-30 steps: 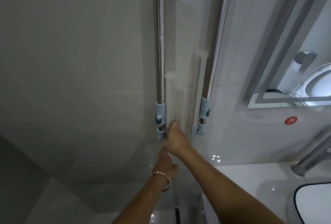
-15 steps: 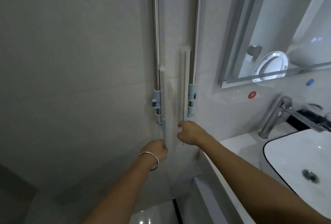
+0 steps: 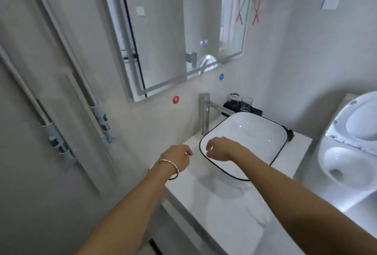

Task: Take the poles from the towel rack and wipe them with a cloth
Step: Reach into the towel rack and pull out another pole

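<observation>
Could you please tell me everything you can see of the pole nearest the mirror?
The pole is slim and straight, pale along most of its length, with a shiny metal lower end. It lies against the wall left of the mirror, slanted in this view. Blue-grey plastic clips hold its lower end. Its top runs to the picture's upper edge. Neither the left hand nor the right hand touches it; both hover near the basin.
</observation>
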`<state>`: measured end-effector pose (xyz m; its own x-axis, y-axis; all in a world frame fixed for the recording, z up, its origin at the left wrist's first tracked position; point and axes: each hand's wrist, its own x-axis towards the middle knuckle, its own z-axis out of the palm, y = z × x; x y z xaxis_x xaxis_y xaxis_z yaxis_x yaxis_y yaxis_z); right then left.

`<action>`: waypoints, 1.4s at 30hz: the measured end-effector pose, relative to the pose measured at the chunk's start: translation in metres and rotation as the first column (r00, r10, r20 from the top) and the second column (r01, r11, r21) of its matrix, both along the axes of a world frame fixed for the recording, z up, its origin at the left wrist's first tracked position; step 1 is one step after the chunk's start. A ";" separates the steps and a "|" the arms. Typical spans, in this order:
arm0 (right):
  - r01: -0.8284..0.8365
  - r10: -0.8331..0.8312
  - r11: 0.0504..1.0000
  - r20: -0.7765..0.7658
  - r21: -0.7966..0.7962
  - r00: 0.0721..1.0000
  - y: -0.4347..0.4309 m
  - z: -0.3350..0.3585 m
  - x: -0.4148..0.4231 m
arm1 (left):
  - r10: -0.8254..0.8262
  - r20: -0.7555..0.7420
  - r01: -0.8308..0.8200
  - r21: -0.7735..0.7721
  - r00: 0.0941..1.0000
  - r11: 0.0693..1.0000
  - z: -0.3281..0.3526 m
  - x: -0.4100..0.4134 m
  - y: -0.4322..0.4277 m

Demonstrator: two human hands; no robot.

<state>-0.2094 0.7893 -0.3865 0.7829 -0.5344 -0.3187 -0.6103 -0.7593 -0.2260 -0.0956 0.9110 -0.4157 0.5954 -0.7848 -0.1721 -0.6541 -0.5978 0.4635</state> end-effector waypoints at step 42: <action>0.523 -0.487 0.848 0.264 -0.087 0.833 -0.693 0.099 -0.305 | -0.458 0.295 0.528 -0.236 0.839 0.816 0.110 -0.217 -0.760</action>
<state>-0.5143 0.0964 -0.2876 0.4300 -0.9012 -0.0536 -0.8645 -0.3939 -0.3123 -0.3131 0.1509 -0.3052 0.1078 -0.9735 0.2015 -0.9259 -0.0245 0.3770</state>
